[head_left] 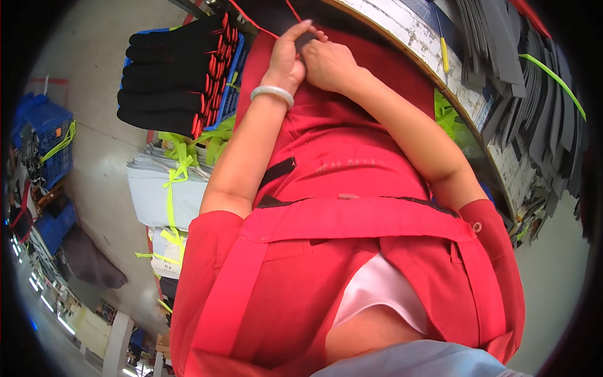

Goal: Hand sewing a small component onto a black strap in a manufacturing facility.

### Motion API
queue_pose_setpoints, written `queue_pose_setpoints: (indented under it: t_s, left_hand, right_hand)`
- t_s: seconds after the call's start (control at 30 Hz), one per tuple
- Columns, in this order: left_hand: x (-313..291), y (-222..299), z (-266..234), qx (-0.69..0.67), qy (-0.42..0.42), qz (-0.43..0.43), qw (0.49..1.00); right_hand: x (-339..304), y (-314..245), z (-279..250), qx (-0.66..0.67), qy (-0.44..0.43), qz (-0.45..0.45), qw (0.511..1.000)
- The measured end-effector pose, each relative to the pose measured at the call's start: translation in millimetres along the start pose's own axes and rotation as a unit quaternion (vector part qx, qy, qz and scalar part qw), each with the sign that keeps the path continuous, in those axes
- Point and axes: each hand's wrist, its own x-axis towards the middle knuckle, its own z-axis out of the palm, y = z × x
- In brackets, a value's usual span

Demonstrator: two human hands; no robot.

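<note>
Close together above my red apron [377, 56], both hands are closed at the edge of a dark fabric piece [306, 39]. My left hand [289, 61] has its thumb stretched along the top and its other fingers curled; a pale bangle [272, 93] circles that wrist. Knuckles up, my right hand [330, 65] presses against the left one with its fingers folded. Thin red edging [254, 22] runs from the dark piece toward the top of the view. Most of what lies between the fingers is hidden.
At the left, a blue crate [233, 94] holds stacked black pieces with red edges [166, 81]. Below it stand light grey bundles [166, 191] tied with yellow-green strips. On the right, a worn white table [402, 22] carries grey sheet stacks [534, 94] and a yellow-handled tool [445, 55].
</note>
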Motion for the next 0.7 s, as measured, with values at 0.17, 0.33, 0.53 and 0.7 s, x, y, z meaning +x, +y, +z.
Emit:
queue_pose_setpoints:
  t_s: [0.17,0.33,0.53,0.7]
  left_hand:
    - [-7.9,17.3,-16.8,-0.036,-0.02,-0.006,0.999]
    - [0.5,-0.6,-5.5,-0.027,-0.039,-0.014,0.999]
    - [-14.8,19.4,-19.7,-0.097,-0.048,-0.012,0.994]
    - [-2.3,10.7,-10.6,-0.095,-0.047,0.0,0.994]
  right_hand:
    - [-58.6,-22.9,3.4,0.104,0.231,-0.095,0.963]
    - [-28.0,-6.5,-2.7,0.116,0.199,-0.035,0.973]
    - [-55.4,-25.4,4.9,0.056,0.172,-0.041,0.983]
    - [-9.8,-17.9,-7.0,0.032,0.106,0.007,0.994]
